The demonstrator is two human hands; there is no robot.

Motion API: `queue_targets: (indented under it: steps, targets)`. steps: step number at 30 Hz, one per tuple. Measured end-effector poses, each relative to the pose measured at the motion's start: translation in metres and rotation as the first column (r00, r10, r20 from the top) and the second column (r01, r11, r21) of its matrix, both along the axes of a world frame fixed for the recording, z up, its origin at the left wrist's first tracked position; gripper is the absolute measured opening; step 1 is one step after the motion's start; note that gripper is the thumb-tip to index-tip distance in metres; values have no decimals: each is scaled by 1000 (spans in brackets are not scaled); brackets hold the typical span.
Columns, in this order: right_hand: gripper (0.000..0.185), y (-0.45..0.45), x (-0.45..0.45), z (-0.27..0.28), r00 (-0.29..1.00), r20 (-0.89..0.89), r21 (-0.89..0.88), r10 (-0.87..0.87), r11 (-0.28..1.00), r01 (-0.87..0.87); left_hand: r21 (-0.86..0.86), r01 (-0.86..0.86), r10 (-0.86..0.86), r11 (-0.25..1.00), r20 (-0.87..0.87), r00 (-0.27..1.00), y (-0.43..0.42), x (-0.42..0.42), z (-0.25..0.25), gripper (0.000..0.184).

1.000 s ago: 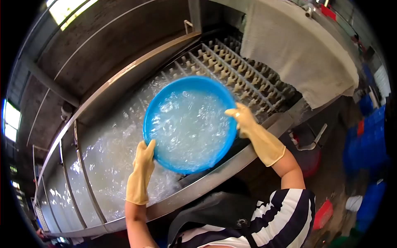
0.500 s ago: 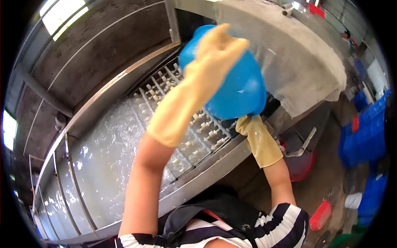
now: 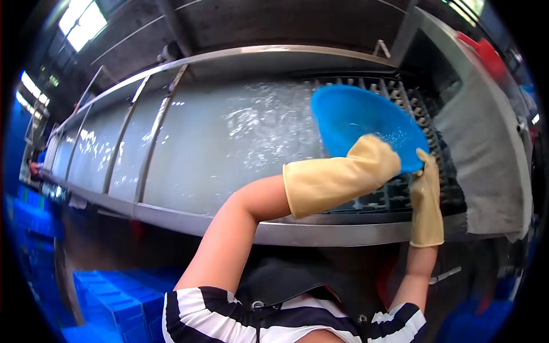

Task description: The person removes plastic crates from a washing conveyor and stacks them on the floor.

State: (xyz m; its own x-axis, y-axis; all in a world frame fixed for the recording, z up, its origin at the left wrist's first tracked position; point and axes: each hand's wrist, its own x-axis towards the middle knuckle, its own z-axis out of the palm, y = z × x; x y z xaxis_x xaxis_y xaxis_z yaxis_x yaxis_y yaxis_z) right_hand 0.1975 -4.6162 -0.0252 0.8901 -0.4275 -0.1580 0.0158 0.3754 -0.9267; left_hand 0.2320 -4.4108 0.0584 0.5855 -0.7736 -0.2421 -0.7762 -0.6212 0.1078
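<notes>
A round blue plastic basin [image 3: 349, 114] is held tilted over the right end of a metal water trough, its hollow side facing up. Drops of water glint inside it. My right hand [image 3: 426, 180], in a yellow rubber glove, grips the rim at the lower right. Over the near side of the basin is my left hand [image 3: 374, 157], gloved alike, with its fingers curled in. Slight blur and the back of the glove hide what the left fingers may hold.
The long metal trough [image 3: 286, 233] holds rippling water. Rows of rollers [image 3: 420, 108] lie beneath the basin. A grey cloth [image 3: 492, 160] hangs over the trough's right end. Blue crates [image 3: 123, 303] stand at lower left, and a red object [image 3: 486, 54] is at upper right.
My view has swung left, showing more trough. The basin has tipped so its inside shows. My left hand has come down from its raised position to the basin's near side; my right hand keeps the rim.
</notes>
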Motion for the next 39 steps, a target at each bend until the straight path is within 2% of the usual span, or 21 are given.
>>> queue_targets:
  steps: [1, 2, 4, 5, 6, 7, 9, 10, 11, 12, 13, 16, 18, 21, 23, 24, 26, 30, 34, 37, 39]
  targets:
    - [8, 18, 16, 16, 992, -4, -231, 128, 965, -125, -79, -151, 138, 985, -153, 979, 26, 1, -22, 33]
    - [8, 48, 29, 34, 982, -42, -415, 182, 891, -183, -70, -180, 167, 981, -159, 973, 51, 1, -37, 33]
    - [23, 100, 66, 37, 951, 28, -576, 308, 782, -237, -271, -461, 342, 845, -388, 856, 98, 1, -64, 16]
    - [33, 134, 80, 38, 896, 126, -568, 425, 771, -286, -266, -478, 360, 837, -389, 848, 124, 2, -80, 16]
    - [41, 153, 109, 24, 904, -23, -752, 428, 589, -298, -370, -487, 331, 791, -410, 850, 152, 2, -98, 13]
    - [41, 211, 94, 59, 925, -110, -817, 365, 496, -293, -470, -491, 298, 734, -426, 854, 182, 2, -113, 11]
    - [52, 285, 107, 53, 905, -84, -851, 417, 442, -282, -531, -524, 314, 666, -438, 843, 238, 2, -132, 9]
    - [62, 320, 111, 52, 887, -165, -850, 432, 393, -350, -515, -641, 388, 570, -519, 762, 265, -11, -116, 7]
    - [69, 353, 123, 40, 853, -244, -836, 461, 346, -426, -514, -648, 406, 562, -511, 757, 292, -4, -143, 7]
    - [69, 389, 110, 57, 829, -278, -822, 485, 327, -467, -471, -765, 454, 439, -619, 641, 316, -10, -146, 6]
    - [53, 422, 106, 63, 784, -344, -818, 517, 245, -521, -410, -859, 480, 308, -712, 512, 341, -17, -147, 6]
    - [52, 496, 112, 32, 741, -258, -715, 620, 393, -578, -337, -915, 660, 220, -639, 394, 407, -42, -136, 13]
    - [27, 531, 114, 12, 716, -40, -618, 697, 545, -566, -279, -925, 737, 259, -562, 376, 442, -55, -127, 16]
    - [17, 557, 120, -12, 726, -77, -442, 683, 630, -639, -107, -961, 827, 256, -490, 275, 472, -64, -95, 23]
    - [9, 578, 135, -58, 717, -38, -422, 696, 639, -643, -117, -932, 863, 343, -353, 362, 490, -68, -93, 33]
    - [7, 590, 137, -81, 715, -14, -316, 699, 676, -666, -120, -934, 865, 335, -353, 356, 500, -74, -96, 33]
    - [8, 614, 137, -109, 714, 0, -200, 700, 699, -686, -686, -587, 831, 429, 45, 554, 520, -96, -107, 47]
    - [5, 698, 134, -166, 778, 97, -219, 621, 776, -591, -831, -459, 877, 315, 69, 476, 537, -126, -112, 54]
    - [19, 730, 108, -174, 566, 205, -70, 799, 588, -806, -828, -506, 919, 242, 29, 393, 545, -135, -122, 45]
    - [37, 730, 95, -175, 416, 24, -614, 909, 342, -712, -849, -464, 905, 253, 39, 423, 549, -131, -124, 34]
    - [45, 752, 99, -159, 361, -76, -371, 930, 310, -876, -868, -431, 895, 245, 31, 446, 553, -130, -127, 27]
